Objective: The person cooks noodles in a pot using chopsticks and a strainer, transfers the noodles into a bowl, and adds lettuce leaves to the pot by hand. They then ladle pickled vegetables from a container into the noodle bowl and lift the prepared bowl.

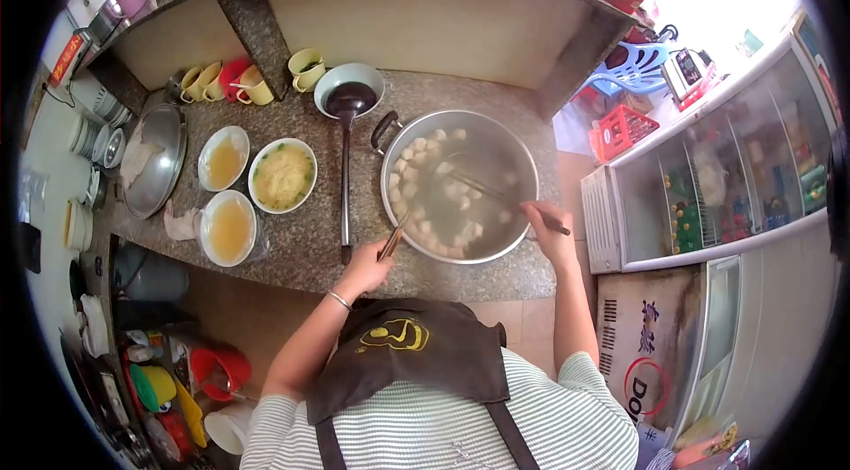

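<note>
A big metal pot (pixel 529 151) holds cloudy liquid with pale chunks (pixel 410 173) floating mostly along its left side. At its lower left rim, my left hand (pixel 367 268) is closed round a slim utensil (pixel 390 242) with a brown handle, whose tip points into the pot; its kind is unclear. Over the right rim, my right hand (pixel 551 231) grips a long thin metal utensil (pixel 478 186) with a dark handle end. This one slants down to the left into the liquid, where its far end is hard to make out.
Left of the pot, a black ladle (pixel 346 169) rests across a pale bowl (pixel 372 80). Beyond it are a bowl of soup with green bits (pixel 283 176), two bowls of yellowish broth (pixel 228 227), a metal lid (pixel 159 160) and several mugs (pixel 257 88). A glass-fronted fridge (pixel 717 169) stands right.
</note>
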Motion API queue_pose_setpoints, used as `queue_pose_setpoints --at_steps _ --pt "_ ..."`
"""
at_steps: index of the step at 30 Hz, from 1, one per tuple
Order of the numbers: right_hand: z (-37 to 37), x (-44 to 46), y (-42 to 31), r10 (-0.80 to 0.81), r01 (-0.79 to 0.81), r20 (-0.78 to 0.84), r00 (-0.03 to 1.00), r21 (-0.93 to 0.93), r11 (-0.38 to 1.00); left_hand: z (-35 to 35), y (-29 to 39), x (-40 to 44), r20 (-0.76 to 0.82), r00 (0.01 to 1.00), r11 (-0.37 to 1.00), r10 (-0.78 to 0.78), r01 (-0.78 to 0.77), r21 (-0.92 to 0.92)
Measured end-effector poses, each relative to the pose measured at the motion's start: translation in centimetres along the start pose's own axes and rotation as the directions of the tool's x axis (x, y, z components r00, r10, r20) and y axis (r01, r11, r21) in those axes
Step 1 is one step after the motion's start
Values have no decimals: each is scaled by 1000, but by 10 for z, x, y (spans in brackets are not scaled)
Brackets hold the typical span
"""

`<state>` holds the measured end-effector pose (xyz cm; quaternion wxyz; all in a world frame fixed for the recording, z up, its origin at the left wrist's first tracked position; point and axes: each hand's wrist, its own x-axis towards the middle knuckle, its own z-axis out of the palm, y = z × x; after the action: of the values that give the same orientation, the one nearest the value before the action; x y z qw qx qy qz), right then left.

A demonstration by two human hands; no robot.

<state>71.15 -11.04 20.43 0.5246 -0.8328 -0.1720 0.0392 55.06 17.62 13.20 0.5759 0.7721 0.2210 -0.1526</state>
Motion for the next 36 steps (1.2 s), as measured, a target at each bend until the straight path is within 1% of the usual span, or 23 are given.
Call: queue_pose_setpoints --at_steps 1,3,7,9,12,14,15,16,17,18,20,22,23,25,26,27,28,29,31,32,33,34,36 --pt "-1 0 -1 -1 1 4 1000 0 1000 -1 -1 -1 2 1000 999 12 -12 -34" --pt "-4 1 -5 -38 43 38 999 -144 989 -3 3 -5 7 1000 1000 0 0 -7" --pt "-5 -2 -2 -2 1 -12 1000 -75 997 -4 -1 -8 44 997 996 -59 56 63" --pt "-8 -4 -7 1 -2 -5 1000 -175 984 -4 -2 -9 51 997 997 -57 54 61" --pt "-8 -8 -5 -35 42 38 999 -214 976 -4 -4 -10 62 997 996 -47 42 80" --pt "-8 -11 -9 -46 48 15 999 -193 980 -5 -5 -10 67 997 995 -40 33 99" --pt "-8 -11 -10 -58 56 -5 998 -173 983 -7 -4 -11 70 997 988 -23 12 154" --pt "-8 -13 -9 -58 57 -1 998 -173 983 -8 -3 -12 72 997 978 -7 -8 208" --pt "-8 -15 -7 -17 24 42 999 -185 982 -9 -3 -12 70 998 978 -10 -5 206" --pt "-7 -16 -5 25 -7 84 996 -198 980 -10 -2 -13 81 997 974 12 -30 223" --pt "-3 -18 -3 -6 22 92 996 -175 984 -10 -6 -11 93 995 969 35 -57 240" --pt "0 -18 -10 -38 53 98 994 -154 987 -10 -14 -7 100 980 923 173 -196 331" --pt "0 -19 -17 -24 34 63 998 -159 987 -10 -18 -7 98 980 923 172 -195 331" --pt "-1 -20 -26 -9 14 30 1000 -163 987 -12 -9 -15 23 960 905 280 -272 328" --pt "-2 -20 -28 -4 14 51 999 -193 981 -14 -3 -19 22 960 905 279 -270 328" --pt "-3 -21 -28 1 15 71 997 -223 975 -17 9 -23 62 991 958 117 -129 256" --pt "-3 -22 -27 1 15 71 997 -223 975 -19 15 -25 114 992 982 -45 23 190" --pt "-3 -22 -24 17 -3 77 997 -176 984 -20 12 -23 114 993 981 -45 23 190" --pt "-2 -23 -23 30 -19 85 996 -128 992 -23 6 -19 194 978 961 -76 20 275" --pt "-1 -23 -25 9 0 64 998 -135 991 -24 5 -19 193 978 961 -76 21 274" --pt "0 -23 -25 -13 19 43 999 -142 990 -26 11 -23 195 974 969 -115 66 239" --pt "1 -24 -24 -13 19 44 999 -142 990 -28 15 -25 199 968 973 -153 112 203" --pt "4 -26 -19 26 -16 69 997 -136 991 -32 14 -26 222 962 975 -160 120 186"
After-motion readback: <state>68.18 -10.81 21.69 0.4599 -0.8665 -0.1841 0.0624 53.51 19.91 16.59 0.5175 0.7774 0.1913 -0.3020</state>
